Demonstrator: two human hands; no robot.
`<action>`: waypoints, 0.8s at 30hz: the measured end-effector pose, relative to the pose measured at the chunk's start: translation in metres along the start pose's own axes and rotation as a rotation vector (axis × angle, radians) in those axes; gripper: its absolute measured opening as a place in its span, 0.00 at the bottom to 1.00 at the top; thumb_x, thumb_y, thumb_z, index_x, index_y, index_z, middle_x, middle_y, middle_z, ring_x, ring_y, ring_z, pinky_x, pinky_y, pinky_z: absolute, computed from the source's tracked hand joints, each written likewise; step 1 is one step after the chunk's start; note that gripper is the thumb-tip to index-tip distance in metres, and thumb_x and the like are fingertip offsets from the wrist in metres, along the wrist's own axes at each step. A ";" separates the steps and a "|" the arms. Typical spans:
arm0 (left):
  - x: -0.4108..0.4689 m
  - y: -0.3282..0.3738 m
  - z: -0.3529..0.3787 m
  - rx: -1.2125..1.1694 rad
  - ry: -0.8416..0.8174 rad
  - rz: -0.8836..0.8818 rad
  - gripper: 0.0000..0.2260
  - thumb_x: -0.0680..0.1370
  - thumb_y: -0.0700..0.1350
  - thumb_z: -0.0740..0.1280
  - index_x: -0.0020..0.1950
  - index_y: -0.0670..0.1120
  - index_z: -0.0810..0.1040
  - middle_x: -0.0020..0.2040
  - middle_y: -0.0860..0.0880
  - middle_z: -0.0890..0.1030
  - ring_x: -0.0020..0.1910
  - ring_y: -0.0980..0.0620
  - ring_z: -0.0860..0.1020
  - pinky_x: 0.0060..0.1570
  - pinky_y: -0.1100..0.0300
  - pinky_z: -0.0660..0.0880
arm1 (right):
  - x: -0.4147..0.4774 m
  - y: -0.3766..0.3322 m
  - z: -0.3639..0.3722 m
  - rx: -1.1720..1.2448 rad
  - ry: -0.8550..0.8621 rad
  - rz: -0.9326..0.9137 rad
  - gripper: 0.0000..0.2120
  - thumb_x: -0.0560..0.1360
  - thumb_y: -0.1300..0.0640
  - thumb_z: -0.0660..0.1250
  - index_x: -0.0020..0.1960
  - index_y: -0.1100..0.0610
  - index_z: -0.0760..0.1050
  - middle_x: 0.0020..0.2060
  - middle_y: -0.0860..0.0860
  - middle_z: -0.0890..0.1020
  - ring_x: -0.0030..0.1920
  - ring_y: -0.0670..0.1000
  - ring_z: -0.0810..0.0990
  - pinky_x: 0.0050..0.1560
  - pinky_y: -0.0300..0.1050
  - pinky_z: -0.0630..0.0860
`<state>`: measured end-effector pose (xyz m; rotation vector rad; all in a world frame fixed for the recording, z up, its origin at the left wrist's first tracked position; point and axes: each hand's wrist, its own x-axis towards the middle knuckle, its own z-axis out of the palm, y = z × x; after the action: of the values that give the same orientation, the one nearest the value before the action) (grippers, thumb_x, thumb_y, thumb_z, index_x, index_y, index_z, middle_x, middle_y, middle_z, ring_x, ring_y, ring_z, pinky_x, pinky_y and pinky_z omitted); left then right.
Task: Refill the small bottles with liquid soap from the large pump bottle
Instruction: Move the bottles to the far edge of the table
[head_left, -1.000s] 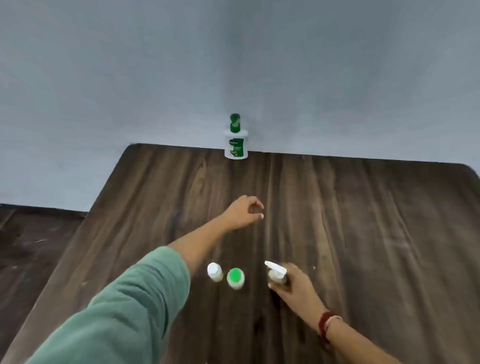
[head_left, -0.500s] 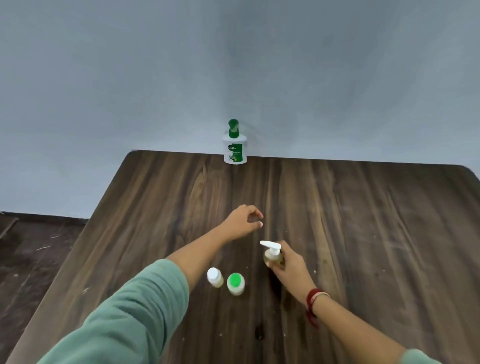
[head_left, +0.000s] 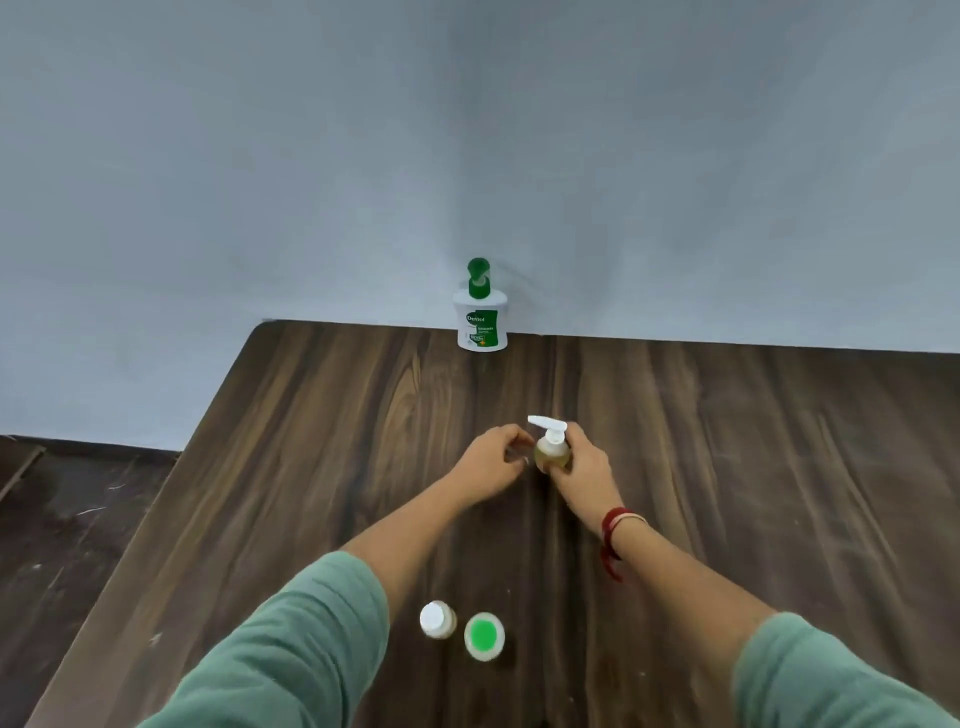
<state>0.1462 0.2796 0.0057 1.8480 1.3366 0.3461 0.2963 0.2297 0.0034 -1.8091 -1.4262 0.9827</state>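
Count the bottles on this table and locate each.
4: Dettol pump bottle at the far edge; white-pump bottle in the right hand; white-capped bottle beside green-capped bottle, nearest.

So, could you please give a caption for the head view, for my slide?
Right hand holds a small clear white-pump bottle over the dark wooden table; left hand hovers beside it.

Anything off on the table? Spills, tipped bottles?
Nothing stands out. The large soap bottle stands upright at the table's far edge, the right hand grips the small pump bottle upright, and the white-capped bottle and green-capped bottle stand side by side, caps on. No spill visible.
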 end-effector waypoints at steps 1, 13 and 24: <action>0.003 -0.001 0.000 -0.001 0.005 -0.013 0.13 0.76 0.38 0.66 0.61 0.43 0.76 0.59 0.46 0.78 0.56 0.51 0.78 0.55 0.65 0.72 | 0.007 -0.002 0.000 -0.006 0.006 0.002 0.17 0.77 0.61 0.67 0.65 0.55 0.71 0.55 0.50 0.79 0.55 0.49 0.77 0.56 0.41 0.70; 0.046 -0.010 -0.008 0.122 0.160 -0.077 0.19 0.77 0.45 0.67 0.67 0.48 0.69 0.66 0.47 0.69 0.66 0.47 0.67 0.65 0.52 0.70 | 0.095 -0.019 0.002 -0.015 0.120 -0.005 0.16 0.75 0.63 0.69 0.61 0.58 0.72 0.57 0.56 0.79 0.58 0.55 0.77 0.59 0.47 0.73; 0.096 -0.013 -0.018 -0.092 0.287 -0.119 0.23 0.77 0.40 0.67 0.72 0.45 0.68 0.63 0.45 0.75 0.58 0.50 0.76 0.62 0.58 0.71 | 0.161 -0.025 0.002 0.049 0.063 0.008 0.20 0.75 0.68 0.65 0.65 0.59 0.67 0.58 0.57 0.77 0.59 0.55 0.76 0.58 0.44 0.69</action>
<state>0.1647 0.3743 -0.0148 1.6793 1.5880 0.6177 0.3040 0.3925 -0.0052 -1.7954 -1.3463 0.9484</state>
